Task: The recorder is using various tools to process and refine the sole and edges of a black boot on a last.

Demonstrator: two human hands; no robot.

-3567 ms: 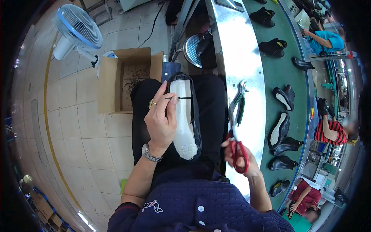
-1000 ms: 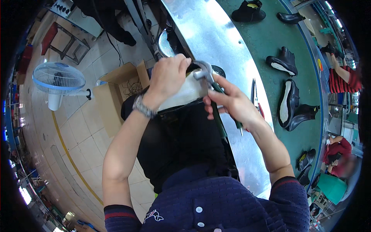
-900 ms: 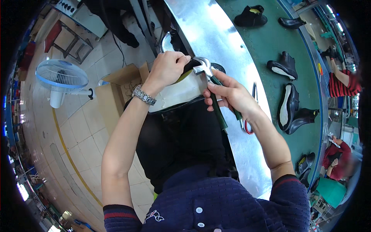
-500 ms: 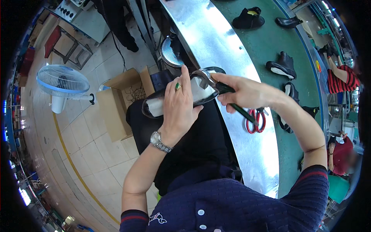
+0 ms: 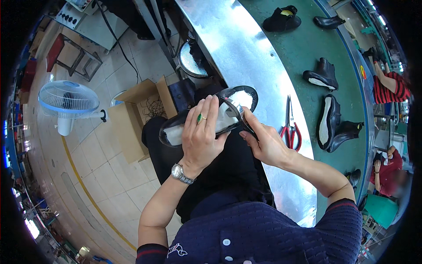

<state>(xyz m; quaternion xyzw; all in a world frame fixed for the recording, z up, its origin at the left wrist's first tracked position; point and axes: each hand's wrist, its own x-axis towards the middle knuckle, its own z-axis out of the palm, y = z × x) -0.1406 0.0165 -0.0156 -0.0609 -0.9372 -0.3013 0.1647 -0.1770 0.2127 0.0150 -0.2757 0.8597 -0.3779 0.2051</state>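
Note:
I hold a black boot with a white lining, lying on its side above my lap. My left hand, with a green ring and a wristwatch, lies flat over the boot's white middle and grips it. My right hand pinches the black edge near the boot's opening. Red-handled scissors lie on the metal bench edge just right of my right hand, apart from it.
A curved metal bench borders a green conveyor carrying several black boots. An open cardboard box and a white fan stand on the tiled floor to the left. Other people sit at the far right.
My right hand has put down the red scissors, which now lie on the bench. Both hands have turned the boot and now hold it over my lap.

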